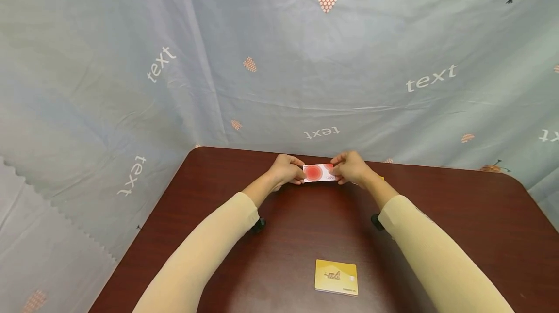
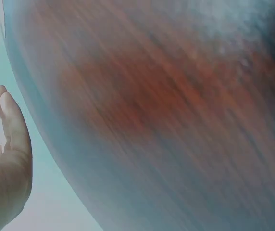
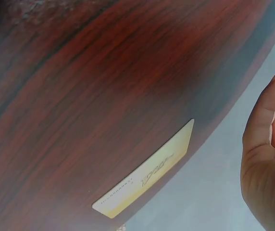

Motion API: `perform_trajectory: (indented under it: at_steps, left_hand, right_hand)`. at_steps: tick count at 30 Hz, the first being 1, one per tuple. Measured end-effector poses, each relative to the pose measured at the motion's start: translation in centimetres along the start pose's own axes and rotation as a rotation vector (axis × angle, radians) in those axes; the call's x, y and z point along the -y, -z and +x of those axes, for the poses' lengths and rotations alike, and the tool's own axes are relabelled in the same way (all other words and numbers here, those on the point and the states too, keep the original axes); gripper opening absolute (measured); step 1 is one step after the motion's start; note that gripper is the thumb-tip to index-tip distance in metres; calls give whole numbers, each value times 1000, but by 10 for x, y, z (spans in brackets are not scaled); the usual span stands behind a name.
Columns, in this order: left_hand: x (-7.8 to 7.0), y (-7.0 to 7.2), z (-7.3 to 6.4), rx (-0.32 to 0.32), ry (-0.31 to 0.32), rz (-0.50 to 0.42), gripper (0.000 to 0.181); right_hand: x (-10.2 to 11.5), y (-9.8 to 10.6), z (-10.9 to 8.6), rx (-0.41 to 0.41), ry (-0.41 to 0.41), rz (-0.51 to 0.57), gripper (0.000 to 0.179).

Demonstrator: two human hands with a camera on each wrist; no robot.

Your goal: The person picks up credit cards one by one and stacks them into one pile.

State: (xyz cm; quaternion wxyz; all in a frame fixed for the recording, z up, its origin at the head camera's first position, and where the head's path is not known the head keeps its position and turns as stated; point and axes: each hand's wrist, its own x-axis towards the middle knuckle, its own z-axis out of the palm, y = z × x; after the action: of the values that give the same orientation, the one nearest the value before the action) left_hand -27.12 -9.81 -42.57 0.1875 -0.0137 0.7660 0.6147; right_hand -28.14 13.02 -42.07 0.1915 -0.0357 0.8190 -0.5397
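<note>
Near the far edge of the table, a white card with red circles [image 1: 319, 172] is held up between both hands. My left hand [image 1: 285, 172] pinches its left end and my right hand [image 1: 351, 168] pinches its right end. In the left wrist view the left hand [image 2: 10, 159] shows at the left border, with little of the card visible. The right hand [image 3: 267, 149] is at the right border of its wrist view. A yellow card [image 3: 147, 173] lies on the table by the right hand, mostly hidden by the right forearm in the head view.
Closer to me, a yellow card or small stack of cards [image 1: 336, 277] lies on the dark red-brown wooden table [image 1: 288, 250]. A pale blue printed cloth [image 1: 279, 90] hangs behind the table and along its left side.
</note>
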Motion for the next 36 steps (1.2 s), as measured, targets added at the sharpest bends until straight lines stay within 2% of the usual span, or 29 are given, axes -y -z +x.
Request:
perform_trajectory:
  at_steps: [21,28,36]
  left_hand:
    - [-5,-4,-20,40,-26,-67,44]
    - [-4,-4,-30,46,-17,-60,43]
    - [-4,-4,-40,87,-31,-68,41]
  right_hand:
    - [-5,3,-29,-12,40,36,38]
    - [-6,0,-41,19,62,37,37]
    - [-6,1,-56,19,67,69,34]
